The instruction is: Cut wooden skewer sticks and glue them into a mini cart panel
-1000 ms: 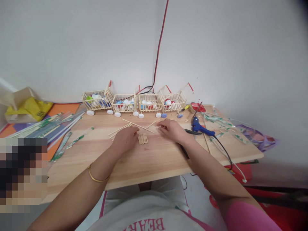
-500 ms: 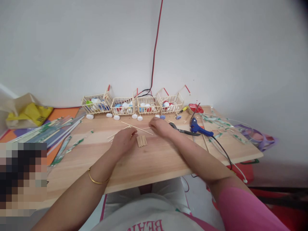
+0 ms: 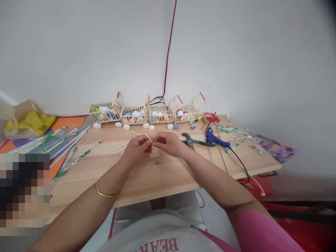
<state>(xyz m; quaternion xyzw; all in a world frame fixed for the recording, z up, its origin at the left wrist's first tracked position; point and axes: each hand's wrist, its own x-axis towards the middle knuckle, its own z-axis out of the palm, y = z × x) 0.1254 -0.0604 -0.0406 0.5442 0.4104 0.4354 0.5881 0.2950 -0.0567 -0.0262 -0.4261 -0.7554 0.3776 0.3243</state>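
Note:
My left hand (image 3: 138, 145) and my right hand (image 3: 167, 142) meet above the middle of the table, fingertips pinched together. Between them is a thin wooden stick (image 3: 147, 135), its upper end showing past the fingers; the rest is partly hidden. Just below the fingertips, a row of short cut sticks (image 3: 155, 154) lies side by side on the wood, its far part covered by the hands. Longer loose sticks (image 3: 121, 147) rest left of my left hand. Black-handled cutters (image 3: 193, 140) lie right of my right hand.
Several small stick-built carts (image 3: 133, 114) filled with coloured pieces line the wall. A blue glue gun (image 3: 216, 138) with a cord lies at right, near a red bowl (image 3: 211, 118). Wrapped sticks (image 3: 65, 136) and a yellow bag (image 3: 39, 123) occupy the left. A person is partly visible, blurred, at far left.
My right hand has come back toward me and left to meet my left hand. The hands now pinch a stick together over the row of short sticks.

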